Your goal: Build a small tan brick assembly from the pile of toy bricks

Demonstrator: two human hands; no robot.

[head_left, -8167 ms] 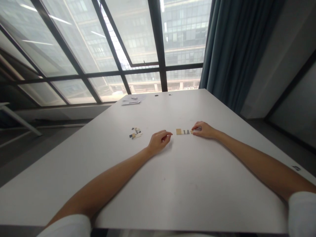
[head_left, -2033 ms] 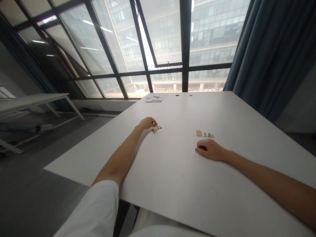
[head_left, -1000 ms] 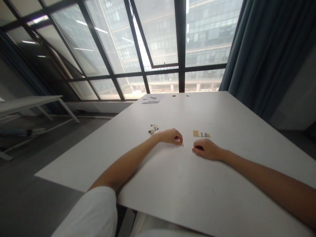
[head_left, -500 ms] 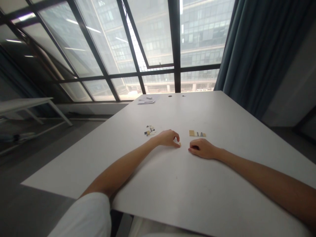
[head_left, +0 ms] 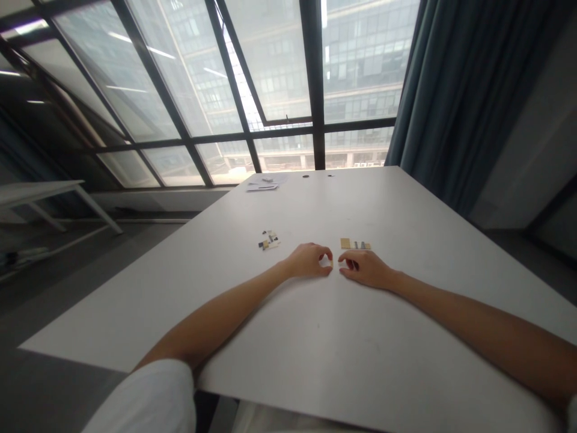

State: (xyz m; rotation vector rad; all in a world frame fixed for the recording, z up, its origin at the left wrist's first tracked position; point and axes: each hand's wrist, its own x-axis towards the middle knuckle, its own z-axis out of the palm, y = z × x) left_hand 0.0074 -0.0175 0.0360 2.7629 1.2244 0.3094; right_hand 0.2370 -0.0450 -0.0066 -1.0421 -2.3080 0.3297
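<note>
My left hand (head_left: 310,260) rests low over the white table, its thumb and forefinger curled round a small tan piece (head_left: 332,263). That piece stands upright between the fingertips; its exact kind is too small to tell. Facing it, just to the right, is my right hand (head_left: 366,268), thumb and forefinger apart with nothing seen between them. Right behind this hand lies a neat row of small flat tiles (head_left: 355,243), tan at the left and pale and dark stripes further right. Loose small pieces (head_left: 269,240) in tan, white and black lie scattered beyond my left forearm.
On the far left of the table (head_left: 288,337) lie white papers (head_left: 262,186) with a dark pen-like item on them. Two small dark items sit near the far edge. A window wall stands behind, a blue curtain (head_left: 433,108) at the right, another table (head_left: 40,189) at the left.
My left hand has brought its fingertips together on the small tan piece. My right hand has moved closer to it and parted its thumb and forefinger. The view has shifted slightly.
</note>
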